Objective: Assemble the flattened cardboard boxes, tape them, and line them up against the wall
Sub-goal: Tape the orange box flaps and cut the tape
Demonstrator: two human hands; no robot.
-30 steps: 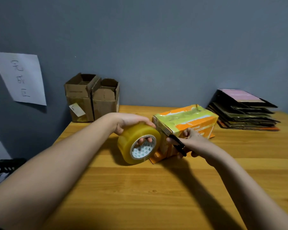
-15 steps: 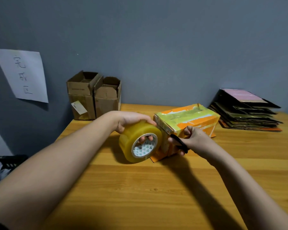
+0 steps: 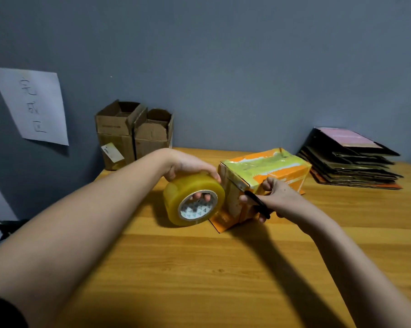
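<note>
An orange and green cardboard box (image 3: 268,171) lies on the wooden table (image 3: 199,268), its top covered with clear tape. My left hand (image 3: 188,166) grips a big yellowish tape roll (image 3: 192,200) against the box's near left end, fingers through the core. My right hand (image 3: 277,197) holds black scissors (image 3: 257,204) at the box's near corner. Two assembled brown boxes (image 3: 133,133) stand open-topped against the wall at the back left.
A stack of flattened dark boxes (image 3: 351,159) lies at the back right of the table. A white paper sheet with handwriting (image 3: 34,105) hangs on the grey wall at the left. Dark clutter sits off the table's left edge.
Both hands stay at the box's near end; the right hand with the scissors has shifted slightly along the corner. The tape roll has barely moved.
</note>
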